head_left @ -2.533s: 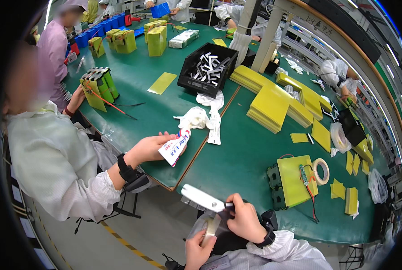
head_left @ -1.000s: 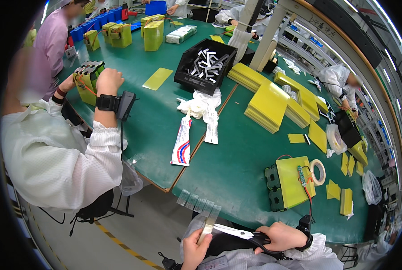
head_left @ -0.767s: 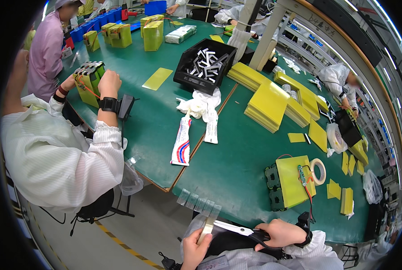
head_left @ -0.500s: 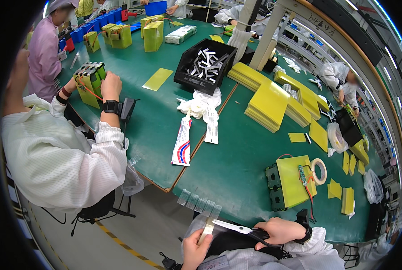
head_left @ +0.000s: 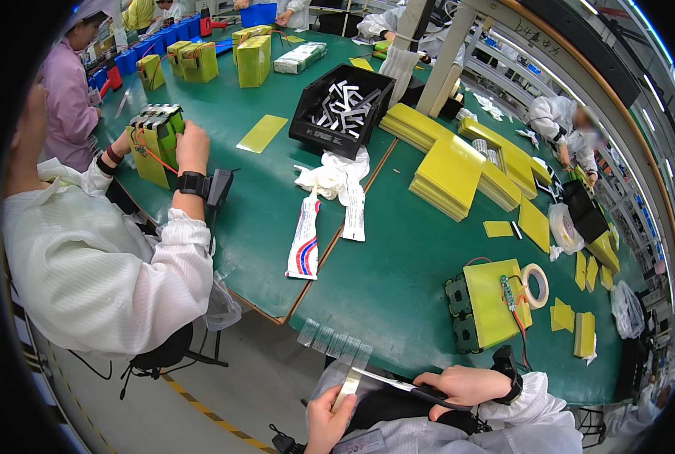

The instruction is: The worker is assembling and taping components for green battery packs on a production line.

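At the table's front edge, my left hand (head_left: 329,421) pinches a narrow cream-coloured strip (head_left: 346,389), with clear film around it. My right hand (head_left: 458,386) grips a pair of scissors (head_left: 389,380) by dark handles; the blades point left and their tips meet the strip. Whether they cut into it I cannot tell. Just beyond my left hand, several clear tape pieces (head_left: 324,338) stick out side by side along the table edge. A battery pack (head_left: 492,304) with a yellow-green board, a small circuit board and red and black wires lies beyond my right hand.
A tape roll (head_left: 534,286) leans by the pack. Stacked yellow sheets (head_left: 447,178), a black bin (head_left: 330,140) of metal brackets and a white tube (head_left: 305,238) lie farther off. On the left a co-worker (head_left: 114,265) handles another battery pack (head_left: 154,147).
The scissor blades look narrower and closer together, and my right hand has shifted slightly left. My left hand stays nearly in place.
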### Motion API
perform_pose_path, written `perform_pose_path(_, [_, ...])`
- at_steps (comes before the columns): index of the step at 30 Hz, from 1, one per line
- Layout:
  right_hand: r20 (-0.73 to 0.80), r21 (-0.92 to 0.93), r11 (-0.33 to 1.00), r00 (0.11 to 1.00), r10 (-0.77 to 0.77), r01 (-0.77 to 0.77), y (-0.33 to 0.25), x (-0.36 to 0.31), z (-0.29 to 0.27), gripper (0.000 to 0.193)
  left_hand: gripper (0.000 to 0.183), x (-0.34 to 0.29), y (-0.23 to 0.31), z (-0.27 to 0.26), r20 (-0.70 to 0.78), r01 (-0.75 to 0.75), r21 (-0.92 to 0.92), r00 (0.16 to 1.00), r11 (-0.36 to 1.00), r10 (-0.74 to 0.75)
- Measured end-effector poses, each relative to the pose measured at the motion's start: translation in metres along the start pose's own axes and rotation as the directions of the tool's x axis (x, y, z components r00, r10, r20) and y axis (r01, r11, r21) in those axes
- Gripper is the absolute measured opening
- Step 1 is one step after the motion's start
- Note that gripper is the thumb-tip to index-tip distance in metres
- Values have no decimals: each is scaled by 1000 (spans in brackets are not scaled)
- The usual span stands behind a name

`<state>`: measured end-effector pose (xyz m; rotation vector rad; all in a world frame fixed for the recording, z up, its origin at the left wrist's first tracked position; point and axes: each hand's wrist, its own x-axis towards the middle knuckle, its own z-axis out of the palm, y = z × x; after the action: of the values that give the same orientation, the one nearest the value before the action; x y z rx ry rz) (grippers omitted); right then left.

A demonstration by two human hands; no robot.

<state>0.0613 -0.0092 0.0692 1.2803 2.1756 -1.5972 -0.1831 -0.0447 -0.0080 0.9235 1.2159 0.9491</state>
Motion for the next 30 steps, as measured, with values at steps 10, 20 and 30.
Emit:
perform_pose_path(10, [23,12,1000,1000,-21,20,2,0,2,66,20,2,-5,-2,19,21,-4,1000,1000,-21])
perform_pose_path(20, [14,-29,999,1000,-15,16,1,-5,-1,69,18,2,-6,-3,26,27,-4,999,1000,-27])
perform_pose_path(30, [2,-15,1000,1000,1,-1,1,1,-1,72,16,1,-7,-3,28,31,-3,999,1000,-31])
